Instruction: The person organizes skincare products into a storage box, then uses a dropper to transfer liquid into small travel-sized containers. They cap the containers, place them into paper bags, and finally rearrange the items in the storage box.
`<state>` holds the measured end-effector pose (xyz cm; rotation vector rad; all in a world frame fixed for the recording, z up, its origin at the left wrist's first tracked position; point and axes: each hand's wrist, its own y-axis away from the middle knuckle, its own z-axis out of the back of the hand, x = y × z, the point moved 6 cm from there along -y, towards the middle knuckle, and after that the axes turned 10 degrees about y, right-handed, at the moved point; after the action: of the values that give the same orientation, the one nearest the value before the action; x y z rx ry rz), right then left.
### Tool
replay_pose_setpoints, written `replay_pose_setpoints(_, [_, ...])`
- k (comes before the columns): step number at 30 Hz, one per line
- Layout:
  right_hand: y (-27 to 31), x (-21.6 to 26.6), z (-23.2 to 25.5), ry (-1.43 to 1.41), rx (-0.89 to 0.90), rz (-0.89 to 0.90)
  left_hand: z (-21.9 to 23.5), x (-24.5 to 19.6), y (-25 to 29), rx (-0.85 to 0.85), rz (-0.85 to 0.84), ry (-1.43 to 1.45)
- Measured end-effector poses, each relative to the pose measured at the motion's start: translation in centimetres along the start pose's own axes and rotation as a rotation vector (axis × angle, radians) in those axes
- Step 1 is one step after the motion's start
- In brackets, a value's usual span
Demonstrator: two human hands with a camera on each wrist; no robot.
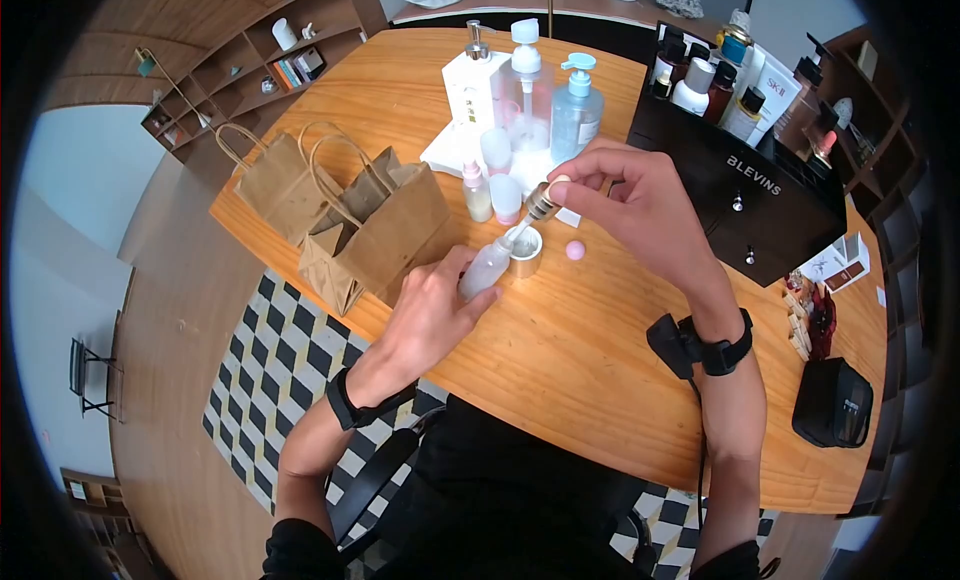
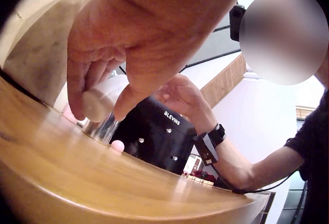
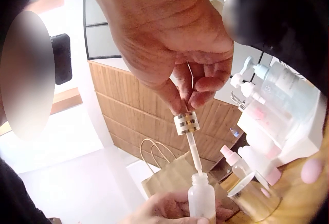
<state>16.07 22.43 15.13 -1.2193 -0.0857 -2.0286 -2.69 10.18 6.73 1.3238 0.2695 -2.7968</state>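
My left hand (image 1: 430, 315) grips a small frosted bottle (image 3: 202, 198), tilted in the head view, with its neck uncapped. Above it, my right hand (image 1: 640, 205) pinches the top of a dropper (image 3: 187, 124) with a gold-banded collar. The dropper's tube (image 3: 195, 154) points down, its tip right at the bottle's mouth. Whitish liquid shows inside the tube. Just beyond the bottle stands a shiny gold cup (image 1: 526, 252) with an open top and a white inside. A pink ball (image 1: 575, 250) lies on the wooden table to its right.
Small bottles with pink parts (image 1: 478, 192) and a white tray (image 1: 440, 152) of pump bottles stand behind. Brown paper bags (image 1: 395, 225) are at left. A black cosmetics box (image 1: 690, 180) full of bottles stands at right, with a black case (image 1: 832, 402) nearer the edge.
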Motion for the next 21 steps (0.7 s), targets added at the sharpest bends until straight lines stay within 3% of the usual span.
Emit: replay_pose_setpoints(21, [0.1,0.2,-1.5,0.012,-0.028,0.085,-0.1,-0.5,0.2,0.005,-0.034,0.067])
